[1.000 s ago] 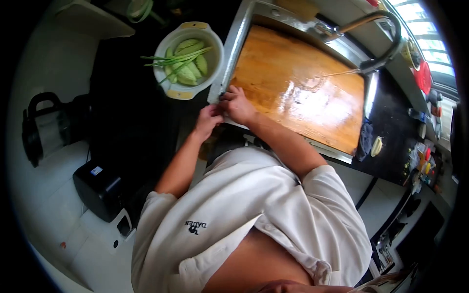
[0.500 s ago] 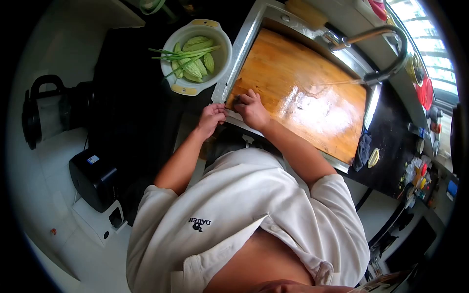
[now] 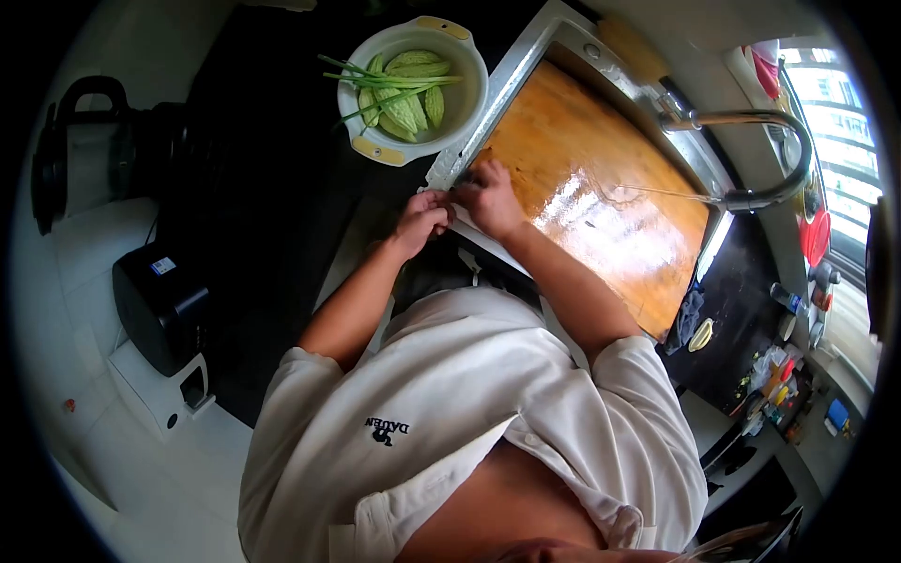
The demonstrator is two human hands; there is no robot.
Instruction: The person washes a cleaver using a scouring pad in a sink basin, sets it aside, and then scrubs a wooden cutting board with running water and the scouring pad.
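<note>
A wet wooden board (image 3: 563, 141) lies over the sink (image 3: 540, 36), and water runs onto it from the faucet (image 3: 798, 159). At the board's near left corner my right hand (image 3: 490, 199) is closed around something small and dark that I cannot make out. My left hand (image 3: 425, 222) is beside it at the sink's corner, fingers curled together; what they hold, if anything, is hidden. Just beyond my hands stands a white bowl (image 3: 466, 108) with several pale green bitter melons (image 3: 399, 111) and green onion stalks (image 3: 375, 77).
A dark cloth (image 3: 685, 314) and a pale cut piece (image 3: 701, 335) lie right of the board. Bottles and small items (image 3: 774, 375) crowd the far right counter. On the left are a glass jug (image 3: 89, 159) and a black appliance (image 3: 161, 305).
The view has turned, so the bowl and board appear shifted right. My right hand moved a little onto the board's corner, then back close beside my left hand.
</note>
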